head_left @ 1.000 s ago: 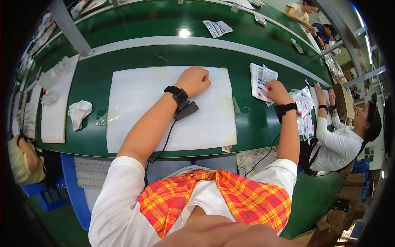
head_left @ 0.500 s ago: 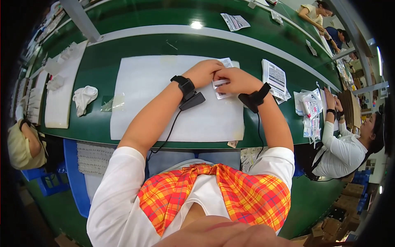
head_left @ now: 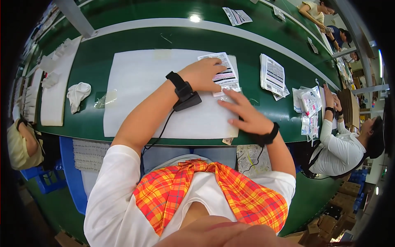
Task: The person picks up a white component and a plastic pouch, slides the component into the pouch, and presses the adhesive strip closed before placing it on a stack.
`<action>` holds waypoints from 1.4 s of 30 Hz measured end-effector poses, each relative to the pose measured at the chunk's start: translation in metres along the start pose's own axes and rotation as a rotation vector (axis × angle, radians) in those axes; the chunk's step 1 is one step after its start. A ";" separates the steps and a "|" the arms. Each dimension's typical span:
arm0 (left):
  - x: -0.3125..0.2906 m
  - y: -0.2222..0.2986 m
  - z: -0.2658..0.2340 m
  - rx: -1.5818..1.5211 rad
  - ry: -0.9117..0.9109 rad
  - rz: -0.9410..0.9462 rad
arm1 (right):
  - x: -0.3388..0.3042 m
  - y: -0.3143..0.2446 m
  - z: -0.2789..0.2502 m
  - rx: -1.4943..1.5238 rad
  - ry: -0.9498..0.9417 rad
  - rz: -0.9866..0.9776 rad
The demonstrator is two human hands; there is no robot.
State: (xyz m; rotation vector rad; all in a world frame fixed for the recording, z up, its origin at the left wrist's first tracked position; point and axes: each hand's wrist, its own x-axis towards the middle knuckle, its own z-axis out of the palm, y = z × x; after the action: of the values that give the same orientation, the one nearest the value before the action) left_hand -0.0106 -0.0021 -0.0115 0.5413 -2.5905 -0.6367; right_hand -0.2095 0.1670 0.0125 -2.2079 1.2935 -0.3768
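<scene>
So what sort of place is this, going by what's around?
Most likely a factory workshop: there's a long green workbench shared with co-workers on either side, a neat stack of matching printed packets, and cardboard boxes on the floor at the right.

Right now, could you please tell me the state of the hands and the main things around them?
Printed packet, lying flat, partly covered
Left hand, spread over that packet
Right hand, open, fingers spread
White sheet, lying flat
Packet stack, piled, untouched
White cloth, crumpled
Bagged items, heaped
</scene>
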 end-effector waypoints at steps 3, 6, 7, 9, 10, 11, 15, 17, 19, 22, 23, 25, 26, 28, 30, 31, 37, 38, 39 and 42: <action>0.008 0.017 0.000 0.076 -0.026 -0.100 | 0.001 -0.010 -0.001 -0.027 0.027 0.000; 0.019 0.026 -0.005 0.111 -0.108 -0.280 | 0.008 -0.017 -0.020 -0.031 0.014 -0.006; 0.018 0.024 -0.004 0.127 -0.102 -0.276 | 0.013 -0.011 -0.030 0.046 0.002 0.007; 0.011 0.008 0.007 0.091 -0.003 -0.167 | 0.029 0.001 -0.049 0.194 -0.026 0.010; 0.012 0.005 0.009 0.067 0.044 -0.106 | 0.035 0.003 -0.053 0.183 -0.016 -0.005; 0.013 0.008 0.007 0.088 0.052 -0.101 | 0.042 0.008 -0.055 0.193 0.023 0.057; 0.008 0.014 0.009 0.084 -0.005 -0.095 | 0.070 0.031 -0.039 0.211 0.116 0.156; 0.006 0.005 0.016 0.078 0.019 -0.083 | 0.072 0.040 -0.027 0.259 0.178 0.130; 0.004 -0.002 0.017 0.066 0.031 -0.080 | 0.069 0.039 -0.022 0.292 0.197 0.111; 0.003 -0.007 0.017 0.088 -0.053 -0.027 | 0.061 0.037 -0.022 0.347 0.222 0.084; 0.004 -0.008 0.016 0.084 -0.045 -0.028 | 0.061 0.035 -0.022 0.344 0.235 0.074; 0.004 -0.009 0.015 0.018 -0.092 -0.051 | 0.061 0.032 -0.021 0.341 0.260 0.053; 0.004 -0.010 0.015 -0.014 -0.118 -0.062 | 0.062 0.032 -0.022 0.338 0.253 0.053; 0.005 -0.011 0.015 -0.008 -0.106 -0.057 | 0.062 0.031 -0.023 0.328 0.251 0.053; 0.005 -0.012 0.015 0.010 -0.093 -0.040 | 0.060 0.031 -0.023 0.326 0.250 0.056; 0.005 -0.011 0.015 0.009 -0.096 -0.040 | 0.060 0.031 -0.024 0.328 0.249 0.053; 0.006 -0.011 0.015 -0.013 -0.089 -0.046 | 0.059 0.033 -0.024 0.336 0.218 0.073; 0.006 -0.011 0.016 -0.016 -0.087 -0.048 | 0.059 0.033 -0.024 0.337 0.218 0.073; 0.006 -0.011 0.016 -0.016 -0.088 -0.049 | 0.059 0.034 -0.024 0.331 0.223 0.069; 0.006 -0.013 0.018 -0.007 -0.081 -0.051 | 0.059 0.034 -0.023 0.319 0.229 0.061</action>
State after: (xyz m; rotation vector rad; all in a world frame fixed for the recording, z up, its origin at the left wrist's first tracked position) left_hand -0.0205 -0.0088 -0.0307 0.5922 -2.6566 -0.6979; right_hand -0.2156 0.0959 0.0095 -1.8942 1.3103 -0.7749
